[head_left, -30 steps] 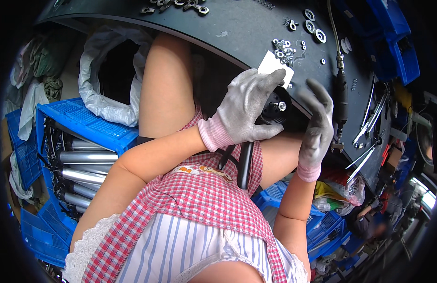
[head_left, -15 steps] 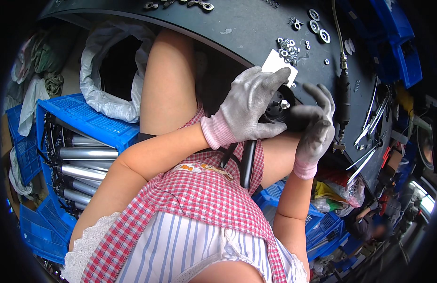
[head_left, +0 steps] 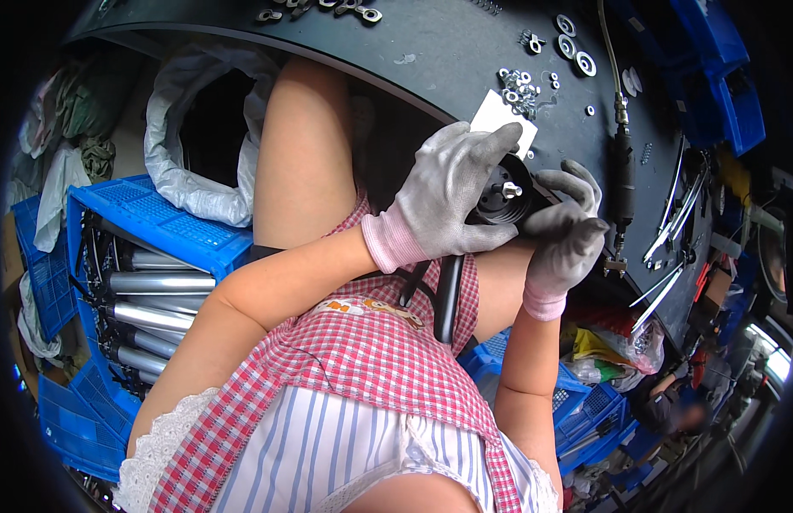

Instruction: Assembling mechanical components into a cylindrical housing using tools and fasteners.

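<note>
In its grey work glove, my left hand (head_left: 448, 188) is wrapped round a black round cup-shaped part (head_left: 490, 210). A short silver threaded stud (head_left: 510, 190) sticks out of the part's middle. From below it a black tube (head_left: 448, 299) runs down over my lap. My right hand (head_left: 566, 232), also gloved, hovers just right of the part. Its fingers are bent but apart, and I see nothing between them. Behind the part, a white card (head_left: 499, 113) lies at the table edge, with a heap of small metal nuts and fittings (head_left: 519, 89) at its far end.
On the dark table (head_left: 448, 73) lie metal rings (head_left: 584, 63) and springs (head_left: 486, 6). A black air tool (head_left: 623, 179) hangs by its hose at the right, near thin metal strips (head_left: 678, 214). Left of me stand a blue crate (head_left: 148, 201) of silver tubes and a white-lined bin (head_left: 161, 128).
My right hand has come slightly down and left, its fingers curling in more toward the black part. My left hand keeps its hold on the part.
</note>
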### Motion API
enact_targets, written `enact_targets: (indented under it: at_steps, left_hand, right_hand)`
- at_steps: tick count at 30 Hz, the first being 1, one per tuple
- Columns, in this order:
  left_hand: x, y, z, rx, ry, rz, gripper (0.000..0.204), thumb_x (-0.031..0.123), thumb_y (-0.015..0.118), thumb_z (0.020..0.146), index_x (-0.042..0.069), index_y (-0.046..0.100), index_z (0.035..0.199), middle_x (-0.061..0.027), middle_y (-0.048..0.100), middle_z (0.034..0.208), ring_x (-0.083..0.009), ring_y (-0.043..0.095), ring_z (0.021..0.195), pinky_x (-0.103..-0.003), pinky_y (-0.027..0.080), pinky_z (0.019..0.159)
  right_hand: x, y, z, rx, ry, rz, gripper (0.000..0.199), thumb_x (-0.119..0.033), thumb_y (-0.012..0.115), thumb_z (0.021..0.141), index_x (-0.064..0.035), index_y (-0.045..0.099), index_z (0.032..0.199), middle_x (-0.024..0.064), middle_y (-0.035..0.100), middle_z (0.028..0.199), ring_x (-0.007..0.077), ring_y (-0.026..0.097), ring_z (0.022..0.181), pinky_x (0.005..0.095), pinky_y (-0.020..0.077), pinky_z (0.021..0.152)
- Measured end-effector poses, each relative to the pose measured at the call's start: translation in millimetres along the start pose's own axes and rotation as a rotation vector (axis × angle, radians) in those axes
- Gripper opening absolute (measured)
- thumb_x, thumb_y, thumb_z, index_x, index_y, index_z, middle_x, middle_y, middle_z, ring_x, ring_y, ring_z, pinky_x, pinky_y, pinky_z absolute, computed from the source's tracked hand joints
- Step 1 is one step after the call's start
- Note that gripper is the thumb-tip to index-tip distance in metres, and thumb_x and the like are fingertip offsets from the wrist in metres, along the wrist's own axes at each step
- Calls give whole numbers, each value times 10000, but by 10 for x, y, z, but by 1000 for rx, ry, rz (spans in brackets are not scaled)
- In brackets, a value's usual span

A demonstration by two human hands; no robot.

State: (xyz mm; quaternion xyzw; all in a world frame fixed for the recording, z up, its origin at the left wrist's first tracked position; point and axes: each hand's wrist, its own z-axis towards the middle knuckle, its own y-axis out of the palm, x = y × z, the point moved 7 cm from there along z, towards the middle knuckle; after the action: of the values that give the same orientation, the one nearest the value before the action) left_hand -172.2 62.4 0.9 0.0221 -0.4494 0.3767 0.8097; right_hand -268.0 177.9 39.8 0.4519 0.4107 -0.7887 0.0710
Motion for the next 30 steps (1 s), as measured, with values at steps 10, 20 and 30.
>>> enact_targets:
  at_steps: [10, 20, 30]
  left_hand:
    - [-2, -28, 25, -6, -17, 16, 956, 317, 790, 629, 26, 340, 1421, -172, 584, 1102, -373, 577, 989, -507, 389, 1008]
    - [2, 6, -26, -27, -3, 20, 982, 357, 796, 625, -3, 339, 1417, -154, 563, 1190, -361, 537, 1100, -493, 371, 1031]
    - [-2, 33, 16, -21, 26, 53, 984, 350, 796, 609, 17, 344, 1418, -164, 562, 1190, -411, 533, 1063, -500, 408, 983]
  right_hand:
    - [-60, 157, 32, -101, -143, -119, 927, -786, 126, 881, -107, 739, 1026, 158, 587, 1287, 388, 351, 1347, 472, 189, 1136]
    - [-144, 81, 83, 34, -238, -97, 756, -708, 278, 926, -107, 710, 767, 117, 694, 1080, 362, 481, 1234, 455, 280, 1079]
    - [869, -341, 1338, 201, 55, -672, 403, -284, 688, 837, -66, 637, 1172, 158, 628, 1171, 296, 610, 1096, 407, 488, 927]
